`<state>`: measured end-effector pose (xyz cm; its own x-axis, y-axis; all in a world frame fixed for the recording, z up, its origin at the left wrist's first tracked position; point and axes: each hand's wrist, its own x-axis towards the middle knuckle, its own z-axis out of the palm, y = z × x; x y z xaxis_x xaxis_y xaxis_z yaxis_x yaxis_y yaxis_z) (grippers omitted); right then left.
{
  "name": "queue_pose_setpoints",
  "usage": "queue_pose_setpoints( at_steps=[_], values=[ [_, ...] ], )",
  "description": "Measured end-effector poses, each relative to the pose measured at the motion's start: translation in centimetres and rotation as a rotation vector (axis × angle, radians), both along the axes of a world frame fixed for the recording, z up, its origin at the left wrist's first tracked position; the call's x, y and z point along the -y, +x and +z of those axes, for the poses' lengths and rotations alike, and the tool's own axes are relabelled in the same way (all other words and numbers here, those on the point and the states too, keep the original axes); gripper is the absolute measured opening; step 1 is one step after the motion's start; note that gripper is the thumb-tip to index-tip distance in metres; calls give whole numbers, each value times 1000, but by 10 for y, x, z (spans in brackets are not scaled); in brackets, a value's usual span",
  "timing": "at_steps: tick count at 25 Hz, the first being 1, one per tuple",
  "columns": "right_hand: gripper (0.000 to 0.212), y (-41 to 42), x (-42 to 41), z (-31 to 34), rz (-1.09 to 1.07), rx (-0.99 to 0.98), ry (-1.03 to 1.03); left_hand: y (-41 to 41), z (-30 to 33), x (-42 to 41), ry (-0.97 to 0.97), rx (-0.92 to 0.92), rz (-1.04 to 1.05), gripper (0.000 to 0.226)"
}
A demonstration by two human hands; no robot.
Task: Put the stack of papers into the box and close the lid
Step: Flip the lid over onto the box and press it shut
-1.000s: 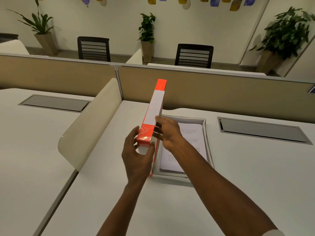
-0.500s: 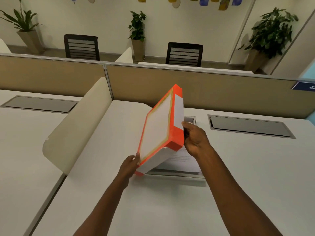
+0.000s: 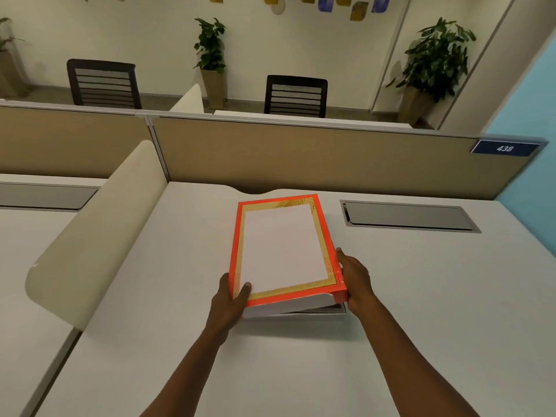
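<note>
The orange-bordered lid [image 3: 281, 248], white in its middle with a gold inner frame, lies almost flat over the white box [image 3: 337, 310] on the desk. Its near right corner sits slightly raised, with a sliver of the box base showing beneath. My left hand [image 3: 230, 299] grips the lid's near left corner, thumb on top. My right hand [image 3: 355, 278] holds the lid's right edge near the front corner. The stack of papers is hidden under the lid.
The white desk [image 3: 421, 311] has a grey cable hatch [image 3: 409, 216] to the right of the box. A curved cream divider [image 3: 99, 233] stands on the left, a tan partition [image 3: 301, 152] behind. Chairs and potted plants lie beyond.
The lid has swung from standing on edge at the box's left side down onto the box. Both hands moved with it to its near corners. The papers are now covered.
</note>
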<state>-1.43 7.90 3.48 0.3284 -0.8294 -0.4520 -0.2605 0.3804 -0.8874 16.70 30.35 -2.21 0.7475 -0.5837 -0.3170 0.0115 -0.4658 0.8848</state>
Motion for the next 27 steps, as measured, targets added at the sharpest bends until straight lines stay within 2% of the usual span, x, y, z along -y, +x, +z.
queue_pose_setpoints(
  at_steps=[3,7,9,13,17,22,27],
  values=[
    [31,-5,2,-8,33,-46,-33,-1,5,2,14,29,-45,69],
    [43,-11,-2,-20,137,-402,-361,0,10,4,28,87,-77,66],
    [47,-14,-8,-26,178,-474,-478,-1,9,2,33,111,-93,67],
    [49,-12,-12,-29,216,-541,-532,-2,10,3,50,133,-103,69],
    [42,-8,-12,-30,255,-626,-627,6,14,9,77,128,-116,71],
    [42,-16,-15,-51,298,-671,-564,4,6,5,95,144,-139,76],
    [45,-19,-19,-60,292,-686,-627,1,-1,6,113,198,-133,79]
  ],
)
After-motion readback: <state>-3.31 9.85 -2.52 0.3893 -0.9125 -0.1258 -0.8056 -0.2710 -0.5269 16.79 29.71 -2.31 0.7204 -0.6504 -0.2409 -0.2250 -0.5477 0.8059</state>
